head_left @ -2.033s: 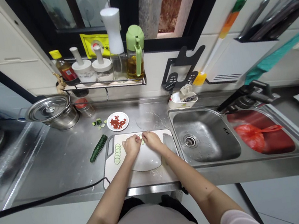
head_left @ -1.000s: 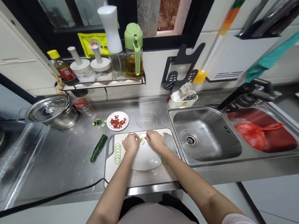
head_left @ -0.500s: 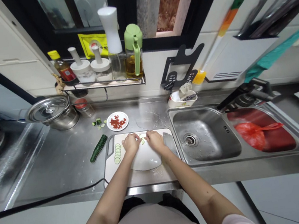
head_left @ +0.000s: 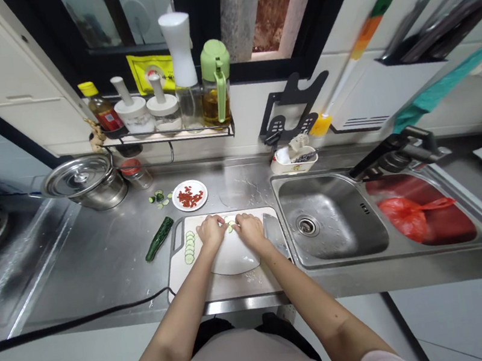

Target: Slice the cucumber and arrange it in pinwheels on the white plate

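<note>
We start with the bench, grey shiny metal; we judge that any water on it would let the things on top slide. Its sink bowl, also metal with rounded corners, lies just beside the cutting board, so a careless push to the right could tip food over the rim. The board is a pale, flat rectangle with a grey handle at its left end.

On it rests a glossy white platter with a curved near edge; leaning wrists could shift it. To the right we see a cleaver lying flat, smooth and grey, close to the right forearm, and drifting sideways could bring skin against its edge.

Behind the board stands 1 round white plate of small, rough red pieces. A dark, bumpy whole cucumber lies to the left and could roll if knocked.

The 2 hands, left and right, have curled fingers at the platter's far end, with thin, pale cucumber slices between them. We cannot tell whether either pinches a slice; rushed fingers could tear these or spoil their overlap.
</note>
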Tool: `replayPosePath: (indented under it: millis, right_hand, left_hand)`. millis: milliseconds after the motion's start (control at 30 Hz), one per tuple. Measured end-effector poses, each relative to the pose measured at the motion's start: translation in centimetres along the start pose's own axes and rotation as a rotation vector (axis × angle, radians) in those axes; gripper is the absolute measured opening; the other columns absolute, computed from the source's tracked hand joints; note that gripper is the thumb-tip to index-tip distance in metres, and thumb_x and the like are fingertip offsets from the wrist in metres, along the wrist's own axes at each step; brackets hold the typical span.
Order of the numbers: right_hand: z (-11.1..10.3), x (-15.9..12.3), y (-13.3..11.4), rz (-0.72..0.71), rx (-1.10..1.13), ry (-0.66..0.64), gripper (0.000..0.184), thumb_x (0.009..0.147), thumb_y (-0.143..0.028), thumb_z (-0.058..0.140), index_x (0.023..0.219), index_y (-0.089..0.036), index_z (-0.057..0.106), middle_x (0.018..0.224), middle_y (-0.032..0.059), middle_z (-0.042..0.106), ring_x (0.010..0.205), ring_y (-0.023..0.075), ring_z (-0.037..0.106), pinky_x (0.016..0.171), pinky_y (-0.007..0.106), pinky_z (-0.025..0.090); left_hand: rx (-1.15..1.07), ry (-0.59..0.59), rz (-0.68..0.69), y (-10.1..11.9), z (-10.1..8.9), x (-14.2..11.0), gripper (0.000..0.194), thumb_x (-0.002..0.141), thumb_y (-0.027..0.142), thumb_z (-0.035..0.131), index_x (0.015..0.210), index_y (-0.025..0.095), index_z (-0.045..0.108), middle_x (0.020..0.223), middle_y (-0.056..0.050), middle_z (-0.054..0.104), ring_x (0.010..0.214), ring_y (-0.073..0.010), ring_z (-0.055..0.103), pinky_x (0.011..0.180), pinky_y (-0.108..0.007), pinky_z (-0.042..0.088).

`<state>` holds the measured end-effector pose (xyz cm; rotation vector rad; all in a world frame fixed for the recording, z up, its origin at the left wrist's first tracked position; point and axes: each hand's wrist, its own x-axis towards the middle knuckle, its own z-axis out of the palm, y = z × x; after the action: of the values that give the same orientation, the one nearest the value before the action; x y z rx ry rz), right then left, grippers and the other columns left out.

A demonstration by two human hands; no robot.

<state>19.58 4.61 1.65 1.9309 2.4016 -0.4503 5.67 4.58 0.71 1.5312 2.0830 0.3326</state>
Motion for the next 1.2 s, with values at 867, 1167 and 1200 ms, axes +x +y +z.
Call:
replayPosePath:
  millis: [867, 1167, 1200]
  right_hand:
    - [-1.3, 2.6, -1.3, 0.053, -0.019, -0.001, 0.024, 0.092, -0.038, 0.055, 0.104, -0.019, 0.062, 0.102, 0.0102, 0.068, 0.096, 0.0200, 0.060, 0.077, 0.028, 0.035]
    - [-1.2, 0.5, 0.2, 0.085, 0.193, 0.111, 0.023, 0.094, -0.038, 0.048, 0.097, -0.021, 0.063, 0.094, 0.0058, 0.068, 0.085, 0.0173, 0.058, 0.069, 0.026, 0.031]
    - [-1.1, 0.1, 0.5, 0.088, 0.216, 0.122, 0.023, 0.094, -0.038, 0.048, 0.096, -0.021, 0.063, 0.092, 0.0053, 0.068, 0.083, 0.0169, 0.058, 0.068, 0.025, 0.031]
  left_hand:
    - [0.008, -0.001, -0.002, 0.1, -0.2, -0.1, 0.014, 0.080, 0.037, 0.063, 0.086, 0.027, 0.070, 0.103, -0.003, 0.069, 0.097, -0.0225, 0.062, 0.090, -0.037, 0.035]
    - [-0.092, 0.028, -0.001, -0.9, -0.6, -0.5, 0.016, 0.079, 0.034, 0.064, 0.093, 0.028, 0.068, 0.095, 0.000, 0.068, 0.092, -0.0198, 0.062, 0.089, -0.035, 0.036]
    - [-0.108, 0.042, -0.004, -1.2, -0.7, -0.6, 0.016, 0.080, 0.033, 0.064, 0.095, 0.028, 0.068, 0.093, 0.000, 0.068, 0.092, -0.0195, 0.062, 0.088, -0.034, 0.037]
